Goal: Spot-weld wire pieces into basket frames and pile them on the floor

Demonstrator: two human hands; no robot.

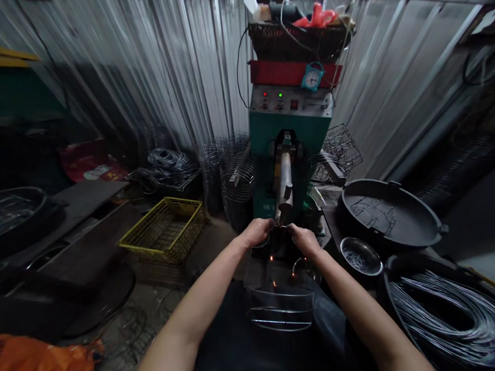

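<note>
Both my hands grip the top rim of a wire basket frame [281,306] and hold it under the metal electrode arm [285,184] of a green welding machine [290,124]. My left hand [257,231] pinches the wire on the left of the electrode tip. My right hand [303,239] pinches it on the right. Small orange sparks show just below the hands. The basket frame hangs down over my lap, with its curved horizontal wires toward me.
A yellow plastic crate [168,229] sits at left on the floor. Stacked wire baskets [235,180] flank the machine. At right stand a black tub [388,213], a small bowl of wire bits [360,255] and a tub of coiled wire [450,313]. Orange cloth [38,360] lies bottom left.
</note>
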